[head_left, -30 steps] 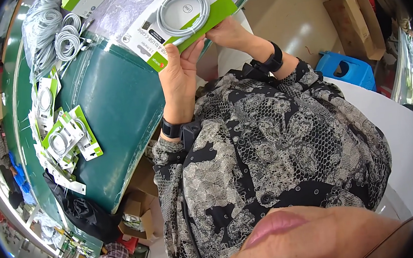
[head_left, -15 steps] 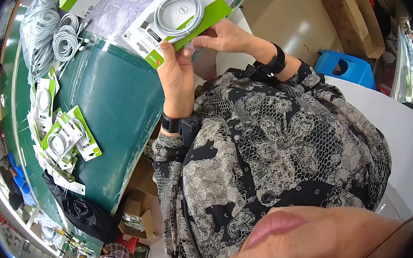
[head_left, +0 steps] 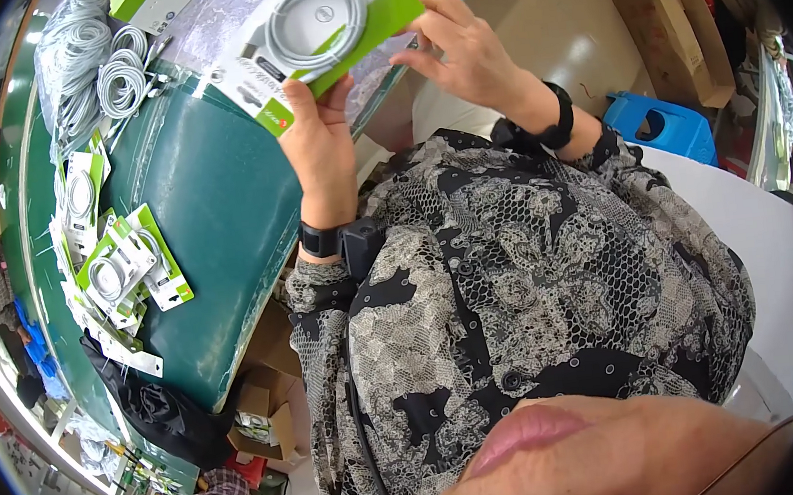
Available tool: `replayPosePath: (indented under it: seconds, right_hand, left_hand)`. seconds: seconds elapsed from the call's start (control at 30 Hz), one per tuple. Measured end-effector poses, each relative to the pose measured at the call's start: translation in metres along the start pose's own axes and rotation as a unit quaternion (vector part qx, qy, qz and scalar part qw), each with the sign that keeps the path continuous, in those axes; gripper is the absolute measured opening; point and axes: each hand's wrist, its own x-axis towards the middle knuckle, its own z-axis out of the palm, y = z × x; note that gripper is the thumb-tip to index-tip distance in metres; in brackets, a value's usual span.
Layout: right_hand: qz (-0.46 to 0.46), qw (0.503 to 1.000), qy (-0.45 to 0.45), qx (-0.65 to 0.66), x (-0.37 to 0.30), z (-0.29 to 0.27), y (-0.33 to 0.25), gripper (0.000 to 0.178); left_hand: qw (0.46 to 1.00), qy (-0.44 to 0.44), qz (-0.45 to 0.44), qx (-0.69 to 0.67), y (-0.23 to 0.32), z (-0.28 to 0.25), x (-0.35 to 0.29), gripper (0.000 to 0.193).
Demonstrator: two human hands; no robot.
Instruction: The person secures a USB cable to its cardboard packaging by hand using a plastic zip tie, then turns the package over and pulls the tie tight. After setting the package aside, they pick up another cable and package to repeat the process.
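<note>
My left hand grips the lower left part of a carded cable pack, thumb in front and fingers behind. The card is white and green, with a coiled grey USB cable on its face, and it is tilted above the table's edge. At its right end is my right hand, fingers bent and thumb apart from them. Its fingertips reach the card's green edge; whether they touch it I cannot tell. Both wrists wear black bands.
Several carded cable packs lie in a heap on the green table. Beyond them are bundles of loose grey cables and a clear plastic bag of cables. A blue stool and a cardboard box stand on the floor at right.
The carded cable pack has moved slightly left and up with my left hand. My right hand has shifted right and up, from under the card's lower edge to its right end, fingers more spread.
</note>
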Motion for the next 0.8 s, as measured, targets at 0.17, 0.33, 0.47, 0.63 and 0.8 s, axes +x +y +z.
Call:
replayPosePath:
  seconds: [0.17, 0.33, 0.47, 0.63, 0.8]
  right_hand:
    - [-0.044, 0.996, 0.064, 0.038, 0.022, -0.026, 0.02, 0.026]
    - [-0.45, 0.872, -0.007, -0.192, 0.054, -0.032, 0.005, 0.022]
    - [-0.308, 0.95, -0.059, 0.003, 0.045, -0.014, -0.007, 0.03]
    - [-0.272, 0.96, -0.066, 0.003, 0.044, -0.006, -0.009, 0.033]
    - [-0.244, 0.968, -0.05, -0.01, 0.029, 0.004, -0.008, 0.038]
  left_hand:
    - [0.998, -0.047, -0.005, 0.053, 0.018, -0.011, 0.016, 0.035]
    - [0.993, -0.075, -0.085, 0.028, 0.021, -0.021, 0.014, 0.035]
    - [0.964, -0.166, -0.166, -0.127, 0.021, -0.033, 0.023, 0.038]
    - [0.96, -0.12, -0.13, -0.216, 0.019, 0.001, 0.005, 0.038]
    - [0.989, -0.099, -0.069, -0.081, 0.004, 0.018, -0.011, 0.037]
